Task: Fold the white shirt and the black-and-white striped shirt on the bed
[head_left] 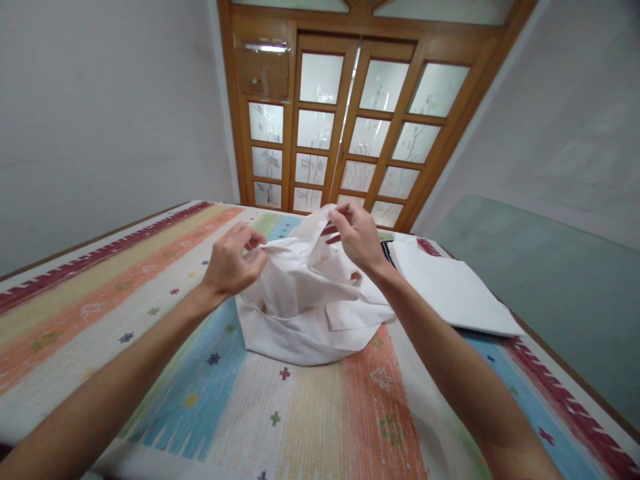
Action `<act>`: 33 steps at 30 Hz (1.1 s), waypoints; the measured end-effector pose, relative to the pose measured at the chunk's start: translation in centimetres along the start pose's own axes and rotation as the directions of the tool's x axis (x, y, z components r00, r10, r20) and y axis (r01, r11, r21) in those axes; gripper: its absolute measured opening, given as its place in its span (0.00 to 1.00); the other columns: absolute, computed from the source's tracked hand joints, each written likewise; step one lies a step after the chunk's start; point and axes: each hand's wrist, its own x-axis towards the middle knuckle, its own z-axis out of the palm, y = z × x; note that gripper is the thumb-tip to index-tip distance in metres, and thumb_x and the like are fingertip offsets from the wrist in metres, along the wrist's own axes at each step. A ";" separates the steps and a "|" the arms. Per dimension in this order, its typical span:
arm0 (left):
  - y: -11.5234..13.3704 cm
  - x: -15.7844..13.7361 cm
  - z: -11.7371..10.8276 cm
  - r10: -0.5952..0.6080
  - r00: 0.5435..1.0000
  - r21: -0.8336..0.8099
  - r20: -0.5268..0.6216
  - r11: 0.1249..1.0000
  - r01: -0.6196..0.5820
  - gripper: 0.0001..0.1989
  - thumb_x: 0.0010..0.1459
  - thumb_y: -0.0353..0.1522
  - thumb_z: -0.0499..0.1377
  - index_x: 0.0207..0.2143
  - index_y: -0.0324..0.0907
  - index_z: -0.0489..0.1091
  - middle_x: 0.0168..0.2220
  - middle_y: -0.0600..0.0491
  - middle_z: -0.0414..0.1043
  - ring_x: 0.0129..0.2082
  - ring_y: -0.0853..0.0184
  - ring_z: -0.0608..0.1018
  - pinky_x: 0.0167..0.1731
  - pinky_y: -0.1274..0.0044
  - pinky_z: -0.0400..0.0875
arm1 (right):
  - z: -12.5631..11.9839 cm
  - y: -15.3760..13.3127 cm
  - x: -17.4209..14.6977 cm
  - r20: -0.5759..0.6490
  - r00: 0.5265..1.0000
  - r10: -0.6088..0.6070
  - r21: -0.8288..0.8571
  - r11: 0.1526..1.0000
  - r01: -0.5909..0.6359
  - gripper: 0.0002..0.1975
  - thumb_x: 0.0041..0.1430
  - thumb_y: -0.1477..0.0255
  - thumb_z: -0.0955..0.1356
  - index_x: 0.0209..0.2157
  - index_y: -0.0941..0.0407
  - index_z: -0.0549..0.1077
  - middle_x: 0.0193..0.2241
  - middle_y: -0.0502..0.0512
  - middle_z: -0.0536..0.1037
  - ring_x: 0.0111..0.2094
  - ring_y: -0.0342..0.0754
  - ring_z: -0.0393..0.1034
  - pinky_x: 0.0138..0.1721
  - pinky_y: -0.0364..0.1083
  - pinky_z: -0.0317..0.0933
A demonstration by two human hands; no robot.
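A crumpled white cloth garment (300,327) lies in a loose heap on the middle of the bed, and part of it is lifted between my hands. My left hand (236,260) pinches its edge at the left between thumb and fingers. Higher up and to the right, my right hand (354,235) grips another raised bit of the same fabric near its top. The cloth stretches in folds from one hand to the other. Its exact kind cannot be made out in this bunched state.
A flat, folded white cloth (450,287) lies at the right, with something dark at its left edge and beneath it. A striped, patterned cover (170,320) spreads under everything. Wooden doors with glass panes (345,127) stand behind, between pale walls. A greenish panel (540,267) borders the right side.
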 end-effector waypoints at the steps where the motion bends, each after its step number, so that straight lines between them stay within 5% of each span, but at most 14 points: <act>1: 0.0 -0.3 0.0 0.025 0.995 -0.031 0.097 0.999 -0.022 0.07 0.50 0.29 0.56 0.34 0.40 0.69 0.34 0.50 0.73 0.35 0.63 0.75 0.39 0.73 0.71 | 0.3 0.2 -0.4 0.061 0.998 0.033 0.004 0.999 -0.033 0.14 0.60 0.59 0.66 0.31 0.55 0.63 0.27 0.49 0.72 0.26 0.43 0.75 0.20 0.37 0.66; 5: 0.9 -1.4 0.5 0.156 0.890 -0.197 0.429 0.978 -0.077 0.14 0.53 0.32 0.55 0.43 0.40 0.70 0.45 0.46 0.73 0.47 0.58 0.74 0.50 0.66 0.67 | 1.3 1.3 -1.8 0.187 0.971 0.149 0.051 0.986 -0.161 0.12 0.60 0.60 0.65 0.33 0.55 0.63 0.29 0.50 0.73 0.27 0.43 0.75 0.21 0.38 0.67; 7: 1.7 -1.7 0.8 0.192 0.849 -0.240 0.493 0.967 -0.080 0.15 0.56 0.35 0.56 0.45 0.40 0.70 0.47 0.46 0.73 0.49 0.57 0.73 0.52 0.65 0.65 | 1.5 1.8 -2.3 0.225 0.957 0.183 0.054 0.978 -0.200 0.12 0.60 0.61 0.65 0.33 0.56 0.64 0.30 0.51 0.74 0.28 0.43 0.74 0.23 0.38 0.68; 11: 2.6 -1.5 1.3 0.129 0.839 -0.222 0.529 0.975 -0.010 0.15 0.57 0.43 0.58 0.40 0.41 0.71 0.40 0.49 0.74 0.41 0.60 0.75 0.46 0.69 0.67 | 1.3 2.0 -3.2 0.325 0.920 0.221 -0.056 0.975 -0.215 0.14 0.60 0.62 0.65 0.27 0.58 0.67 0.26 0.51 0.74 0.26 0.42 0.71 0.21 0.37 0.65; 17: 1.7 -1.9 1.5 0.106 0.775 -0.194 0.624 0.981 0.022 0.12 0.57 0.40 0.59 0.29 0.40 0.71 0.29 0.52 0.71 0.30 0.66 0.72 0.32 0.76 0.63 | 0.6 2.1 -5.9 0.634 0.716 0.293 -0.289 0.948 -0.132 0.15 0.60 0.63 0.66 0.26 0.59 0.73 0.21 0.50 0.74 0.20 0.40 0.67 0.22 0.39 0.59; 21: 1.4 -2.8 1.4 0.076 0.741 -0.219 0.667 0.971 0.097 0.13 0.62 0.39 0.52 0.30 0.40 0.68 0.29 0.52 0.71 0.29 0.67 0.71 0.30 0.77 0.61 | 1.8 2.4 -7.8 0.616 0.767 0.178 -0.350 0.934 0.064 0.09 0.58 0.66 0.69 0.30 0.58 0.75 0.26 0.50 0.76 0.26 0.41 0.68 0.29 0.40 0.56; 27: 1.7 -4.1 2.0 -0.029 0.758 -0.264 0.652 0.928 0.263 0.13 0.62 0.39 0.51 0.32 0.40 0.68 0.28 0.54 0.71 0.27 0.68 0.71 0.29 0.78 0.61 | 3.8 2.8 -8.8 0.517 0.851 0.088 -0.371 0.919 0.130 0.09 0.59 0.73 0.66 0.25 0.59 0.71 0.21 0.48 0.71 0.23 0.40 0.62 0.27 0.40 0.49; 33: 1.8 -4.8 2.4 -0.073 0.786 -0.317 0.614 0.889 0.330 0.14 0.57 0.42 0.58 0.35 0.40 0.72 0.27 0.55 0.72 0.25 0.70 0.70 0.26 0.80 0.61 | 2.9 2.7 -8.7 0.531 0.840 0.110 -0.343 0.935 0.094 0.13 0.61 0.76 0.63 0.23 0.58 0.70 0.19 0.47 0.70 0.23 0.41 0.62 0.28 0.41 0.50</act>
